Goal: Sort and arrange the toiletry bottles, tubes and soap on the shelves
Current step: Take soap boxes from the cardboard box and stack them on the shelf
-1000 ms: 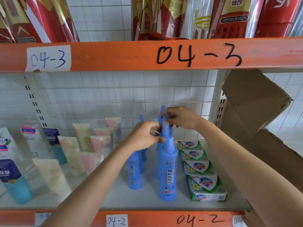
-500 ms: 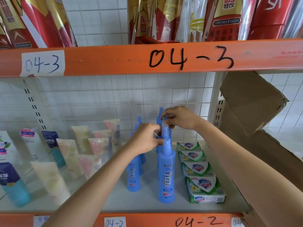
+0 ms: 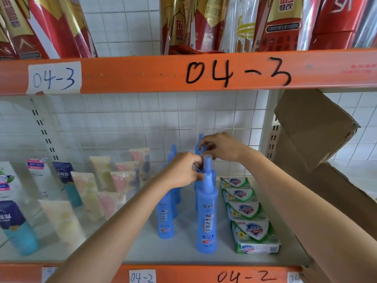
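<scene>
Two rows of blue spray bottles stand on the white shelf (image 3: 142,246). The front right bottle (image 3: 206,219) stands upright at the shelf's front. My left hand (image 3: 181,170) curls around the neck of a blue bottle just behind it. My right hand (image 3: 222,148) pinches the cap of a blue bottle further back (image 3: 201,137). A second front bottle (image 3: 165,219) stands to the left. Green soap boxes (image 3: 255,235) lie in a row to the right. Pastel tubes (image 3: 87,197) stand to the left.
Blue-and-white tubes (image 3: 18,227) stand at the far left. A brown cardboard box (image 3: 312,127) leans at the right by the shelf post. Red and gold drink packs (image 3: 204,23) fill the upper shelf above the orange beam (image 3: 142,74).
The view has shifted slightly. Both hands stay at the tops of the blue bottles, and my left hand has moved a little upward along the bottle neck.
</scene>
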`<action>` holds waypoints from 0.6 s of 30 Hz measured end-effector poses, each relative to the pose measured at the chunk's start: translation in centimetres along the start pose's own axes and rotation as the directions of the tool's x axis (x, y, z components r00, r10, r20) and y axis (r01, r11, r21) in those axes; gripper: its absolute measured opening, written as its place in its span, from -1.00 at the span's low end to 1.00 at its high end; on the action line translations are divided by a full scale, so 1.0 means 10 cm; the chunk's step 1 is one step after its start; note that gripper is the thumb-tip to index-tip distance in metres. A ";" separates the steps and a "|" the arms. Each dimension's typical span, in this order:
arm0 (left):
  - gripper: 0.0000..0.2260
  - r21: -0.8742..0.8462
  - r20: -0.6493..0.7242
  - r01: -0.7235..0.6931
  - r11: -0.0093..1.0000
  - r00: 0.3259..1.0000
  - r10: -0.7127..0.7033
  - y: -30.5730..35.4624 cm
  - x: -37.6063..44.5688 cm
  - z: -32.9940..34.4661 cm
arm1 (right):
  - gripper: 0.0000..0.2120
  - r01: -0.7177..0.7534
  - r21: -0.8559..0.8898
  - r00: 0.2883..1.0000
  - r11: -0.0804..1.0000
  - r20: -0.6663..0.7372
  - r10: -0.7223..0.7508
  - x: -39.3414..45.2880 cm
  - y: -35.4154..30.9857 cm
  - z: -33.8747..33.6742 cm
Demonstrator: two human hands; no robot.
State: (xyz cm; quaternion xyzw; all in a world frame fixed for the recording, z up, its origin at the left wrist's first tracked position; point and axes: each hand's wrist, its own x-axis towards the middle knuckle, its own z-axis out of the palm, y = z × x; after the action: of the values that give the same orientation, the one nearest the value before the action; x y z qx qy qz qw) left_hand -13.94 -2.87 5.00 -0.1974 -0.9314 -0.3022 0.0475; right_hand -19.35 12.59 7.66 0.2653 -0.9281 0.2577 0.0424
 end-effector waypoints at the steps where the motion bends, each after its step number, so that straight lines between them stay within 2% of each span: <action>1: -0.91 -0.027 0.026 0.013 1.000 1.000 -0.012 0.00 0.00 -0.03 | -0.79 -0.005 0.002 1.000 1.000 -0.001 0.005 0.01 0.00 0.01; 4: -0.78 -0.140 0.064 0.072 0.988 0.996 -0.063 -0.08 0.01 -0.14 | -0.79 -0.039 0.076 0.999 0.996 -0.013 0.040 0.03 0.02 0.01; 7: -0.78 -0.155 -0.045 0.085 0.984 0.995 -0.093 -0.19 0.04 -0.29 | -0.78 -0.062 0.110 0.997 0.992 -0.033 0.066 0.05 0.08 0.00; 10: -0.79 -0.090 -0.121 0.097 0.991 0.987 -0.108 -0.26 0.10 -0.36 | -0.78 -0.071 0.134 0.997 0.988 -0.027 0.076 0.06 0.08 -0.01; 14: -0.65 0.018 -0.045 0.126 0.992 0.991 -0.125 -0.25 0.22 -0.30 | -0.76 -0.022 0.123 1.000 0.992 -0.015 0.024 0.08 0.00 0.00; 16: -0.62 -0.015 -0.004 0.135 0.991 0.991 -0.135 -0.22 0.29 -0.26 | -0.76 -0.004 0.097 1.000 0.995 -0.020 0.006 0.10 -0.01 0.01; 18: -0.69 -0.088 0.032 0.147 0.985 0.989 -0.145 -0.18 0.36 -0.23 | -0.76 0.001 0.077 1.000 0.997 -0.018 0.001 0.11 0.00 0.00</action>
State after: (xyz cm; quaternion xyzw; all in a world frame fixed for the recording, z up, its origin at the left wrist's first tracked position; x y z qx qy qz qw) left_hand -18.02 -4.29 6.65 -0.1342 -0.9293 -0.3439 0.0046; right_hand -20.33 12.04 7.87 0.2645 -0.9170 0.2957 0.0406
